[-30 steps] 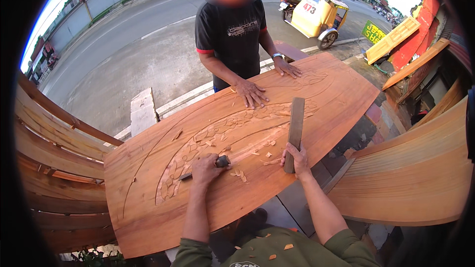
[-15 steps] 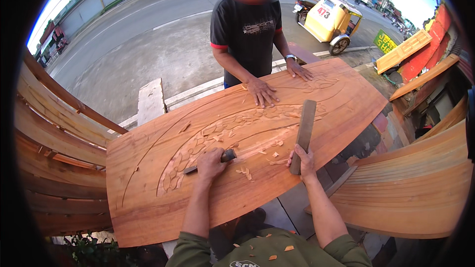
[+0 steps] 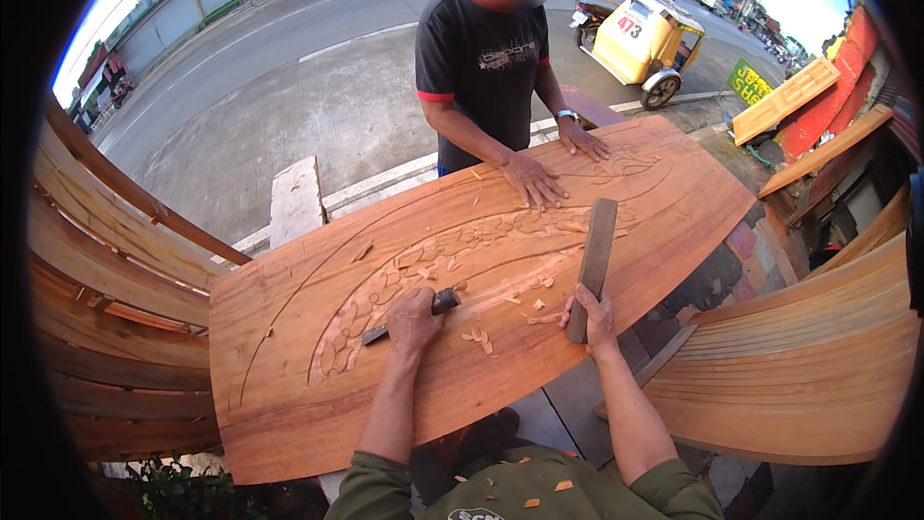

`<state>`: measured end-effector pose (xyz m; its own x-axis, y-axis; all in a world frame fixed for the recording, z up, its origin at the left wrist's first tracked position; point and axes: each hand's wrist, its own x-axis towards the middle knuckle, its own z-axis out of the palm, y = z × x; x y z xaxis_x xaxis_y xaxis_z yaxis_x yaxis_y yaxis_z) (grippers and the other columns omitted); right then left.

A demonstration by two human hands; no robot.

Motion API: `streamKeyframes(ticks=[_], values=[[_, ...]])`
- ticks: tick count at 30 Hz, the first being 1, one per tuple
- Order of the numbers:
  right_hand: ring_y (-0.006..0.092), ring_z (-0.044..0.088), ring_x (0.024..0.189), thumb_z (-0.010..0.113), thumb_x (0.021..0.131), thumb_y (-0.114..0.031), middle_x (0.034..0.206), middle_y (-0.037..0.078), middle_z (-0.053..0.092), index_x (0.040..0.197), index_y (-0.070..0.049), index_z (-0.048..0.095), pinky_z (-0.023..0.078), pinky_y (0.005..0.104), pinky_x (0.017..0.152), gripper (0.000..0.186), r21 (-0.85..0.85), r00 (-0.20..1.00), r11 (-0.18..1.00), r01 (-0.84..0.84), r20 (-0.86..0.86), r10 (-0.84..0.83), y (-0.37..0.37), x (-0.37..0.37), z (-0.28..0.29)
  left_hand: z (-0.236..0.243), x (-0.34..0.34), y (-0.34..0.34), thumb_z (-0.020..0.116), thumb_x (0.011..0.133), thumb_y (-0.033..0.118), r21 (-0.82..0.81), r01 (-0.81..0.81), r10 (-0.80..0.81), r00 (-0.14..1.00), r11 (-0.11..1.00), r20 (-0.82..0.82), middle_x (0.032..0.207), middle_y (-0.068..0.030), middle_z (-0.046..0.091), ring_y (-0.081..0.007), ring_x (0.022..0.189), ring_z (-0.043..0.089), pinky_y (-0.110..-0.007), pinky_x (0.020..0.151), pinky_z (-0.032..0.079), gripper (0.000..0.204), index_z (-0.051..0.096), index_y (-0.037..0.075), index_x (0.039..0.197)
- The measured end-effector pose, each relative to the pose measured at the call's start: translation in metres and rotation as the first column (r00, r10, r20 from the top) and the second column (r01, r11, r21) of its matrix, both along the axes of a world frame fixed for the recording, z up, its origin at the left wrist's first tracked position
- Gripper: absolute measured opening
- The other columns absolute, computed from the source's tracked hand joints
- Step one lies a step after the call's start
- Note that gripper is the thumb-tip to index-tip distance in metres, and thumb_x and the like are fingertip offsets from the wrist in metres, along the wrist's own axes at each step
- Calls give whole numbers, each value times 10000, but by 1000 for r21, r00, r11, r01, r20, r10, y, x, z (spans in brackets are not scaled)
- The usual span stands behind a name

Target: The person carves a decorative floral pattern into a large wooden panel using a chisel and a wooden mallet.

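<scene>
A wide wooden panel (image 3: 462, 380) with a carved leafy band lies in front of me. My left hand (image 3: 414, 320) is closed round a chisel (image 3: 447, 301); its dark handle end sticks out to the right and its flat blade points left over the carving. In my right hand (image 3: 589, 316) is a long, flat piece of wood (image 3: 599, 248), gripped near its lower end and tilted upward over the panel. Curled wood shavings (image 3: 478, 338) lie between my hands and on the carved part.
Across the panel stands a person in a dark shirt (image 3: 486, 67), both hands flat on the wood. Boards (image 3: 115, 299) lean at the left, and a slatted wooden piece (image 3: 789, 366) stands at the right. A yellow sidecar (image 3: 635, 34) is on the road behind.
The panel and my hands appear slightly shifted in the picture. The person's nearer hand has slid a little to the right. My grip on both tools is the same.
</scene>
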<state>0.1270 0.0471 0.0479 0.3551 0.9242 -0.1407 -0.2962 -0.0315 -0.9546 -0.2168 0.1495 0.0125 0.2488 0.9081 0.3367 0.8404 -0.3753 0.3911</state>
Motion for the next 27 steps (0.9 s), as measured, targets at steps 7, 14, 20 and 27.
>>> streamKeyframes(ticks=[7, 14, 20, 27], values=[[179, 679, 641, 811, 995, -468, 812, 71, 628, 1093, -51, 576, 596, 356, 579, 488, -20, 1000, 1000, 3, -6, -3, -1, -2, 5, -2, -1, 1, 889, 817, 297, -18, 7, -7, 1000, 1000, -9, 868, -103, 724, -346, 838, 737, -478, 727, 572, 302, 669, 107, 899], [179, 679, 644, 817, 993, -462, 816, 71, 629, 1099, -52, 576, 598, 360, 580, 487, -31, 1000, 1000, 5, -24, -6, -1, -2, 4, 0, -1, 0, 889, 815, 292, -24, 7, -7, 1000, 1000, -17, 868, -108, 725, -349, 843, 740, -479, 728, 573, 302, 670, 104, 905], [188, 689, 647, 809, 1001, -459, 822, 90, 653, 1085, -52, 592, 613, 365, 579, 469, -25, 1000, 1000, 10, -13, -11, -1, -1, 3, -2, -2, 1, 890, 814, 292, -23, 15, -15, 1000, 1000, -10, 866, -110, 726, -354, 841, 739, -485, 732, 570, 305, 671, 103, 910], [191, 689, 648, 803, 1006, -456, 827, 90, 651, 1086, -50, 595, 612, 366, 582, 463, -23, 1000, 1000, 8, -5, -8, -1, 0, 2, -2, -1, 1, 891, 818, 316, -14, 19, -19, 1000, 1000, -4, 852, -108, 726, -350, 833, 736, -483, 732, 567, 313, 674, 107, 900]])
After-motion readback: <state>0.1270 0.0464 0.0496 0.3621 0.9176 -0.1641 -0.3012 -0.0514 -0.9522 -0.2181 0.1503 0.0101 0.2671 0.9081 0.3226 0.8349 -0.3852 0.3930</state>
